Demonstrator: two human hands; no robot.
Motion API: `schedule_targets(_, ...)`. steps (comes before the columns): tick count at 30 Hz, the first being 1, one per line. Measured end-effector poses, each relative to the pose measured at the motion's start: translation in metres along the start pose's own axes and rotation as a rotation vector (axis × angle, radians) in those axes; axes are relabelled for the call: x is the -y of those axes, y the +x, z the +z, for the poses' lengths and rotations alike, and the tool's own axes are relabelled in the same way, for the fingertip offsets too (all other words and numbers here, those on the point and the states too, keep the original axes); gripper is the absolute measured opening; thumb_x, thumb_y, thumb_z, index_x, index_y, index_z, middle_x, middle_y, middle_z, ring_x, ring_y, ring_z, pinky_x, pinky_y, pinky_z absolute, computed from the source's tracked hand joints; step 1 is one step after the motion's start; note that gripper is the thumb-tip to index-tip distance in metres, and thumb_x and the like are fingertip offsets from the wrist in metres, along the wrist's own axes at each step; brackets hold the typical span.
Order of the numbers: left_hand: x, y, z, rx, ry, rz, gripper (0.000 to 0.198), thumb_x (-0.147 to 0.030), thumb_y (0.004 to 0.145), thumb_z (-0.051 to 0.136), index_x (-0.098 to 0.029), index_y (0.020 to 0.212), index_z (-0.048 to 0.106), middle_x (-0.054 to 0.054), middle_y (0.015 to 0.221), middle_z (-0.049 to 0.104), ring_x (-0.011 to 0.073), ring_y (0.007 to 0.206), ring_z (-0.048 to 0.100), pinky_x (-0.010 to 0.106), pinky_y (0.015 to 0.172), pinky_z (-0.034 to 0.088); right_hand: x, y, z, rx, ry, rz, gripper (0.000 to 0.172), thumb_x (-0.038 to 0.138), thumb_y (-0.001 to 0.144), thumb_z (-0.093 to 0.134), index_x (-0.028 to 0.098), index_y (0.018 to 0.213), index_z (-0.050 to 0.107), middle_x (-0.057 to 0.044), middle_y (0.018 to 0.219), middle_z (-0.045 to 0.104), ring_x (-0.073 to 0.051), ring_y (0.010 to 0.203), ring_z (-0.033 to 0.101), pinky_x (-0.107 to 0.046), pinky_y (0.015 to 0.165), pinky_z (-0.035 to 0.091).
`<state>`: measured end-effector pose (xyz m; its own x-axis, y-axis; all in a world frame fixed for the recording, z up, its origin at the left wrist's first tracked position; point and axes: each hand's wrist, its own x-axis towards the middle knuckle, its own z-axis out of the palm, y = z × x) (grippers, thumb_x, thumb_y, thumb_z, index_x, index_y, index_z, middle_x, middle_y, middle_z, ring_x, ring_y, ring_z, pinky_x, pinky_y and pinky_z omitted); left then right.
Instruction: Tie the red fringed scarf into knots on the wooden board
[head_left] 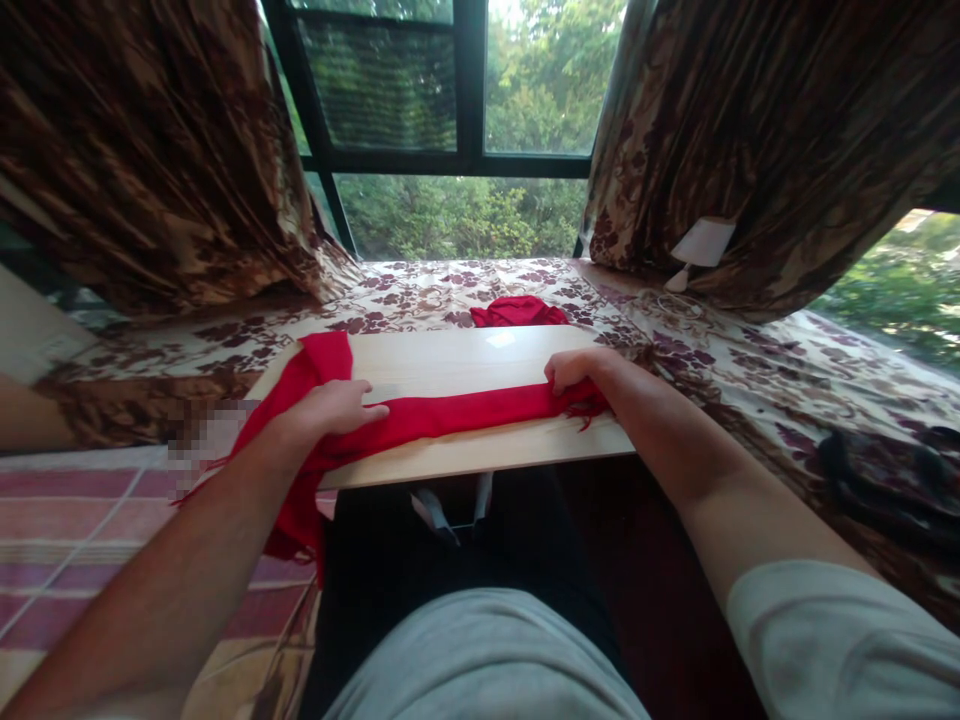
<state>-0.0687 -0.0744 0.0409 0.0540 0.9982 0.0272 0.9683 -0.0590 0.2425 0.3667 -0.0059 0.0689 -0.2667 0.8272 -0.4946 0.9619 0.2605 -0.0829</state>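
1. The person sits at a small table (465,362) with a red scarf (457,412) lying lengthwise along its near edge.
2. The left hand (334,408) lies flat on the scarf, its fingers (371,410) stretched out and pressing down, gripping nothing.
3. The right hand (576,368) rests on the scarf's other end, by the fringe (589,410). Its fingers are curled, and I cannot tell whether they pinch the cloth or only press it.
4. Between the hands the scarf lies as a narrow, even band, so that stretch looks done.
5. Left of the left hand it is bunched, one part looping up the table and the rest hanging off the edge, not yet straightened.
6. Another red cloth (517,312) lies beyond the table.
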Motion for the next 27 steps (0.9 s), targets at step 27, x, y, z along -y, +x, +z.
schedule_targets(27, 0.005, 0.009, -0.028, 0.440, 0.001, 0.124, 0.049, -0.071, 0.056, 0.075, -0.022, 0.053, 0.069, 0.011, 0.063, 0.069, 0.0251, 0.056, 0.061, 0.030, 0.056, 0.041, -0.008, 0.012, 0.010, -0.006, -0.041, -0.030, 0.028, 0.017, 0.062, 0.076, 0.013, 0.089, 0.076, -0.004, 0.073, 0.066, -0.018, 0.065, 0.058, -0.029, 0.062, 0.044)
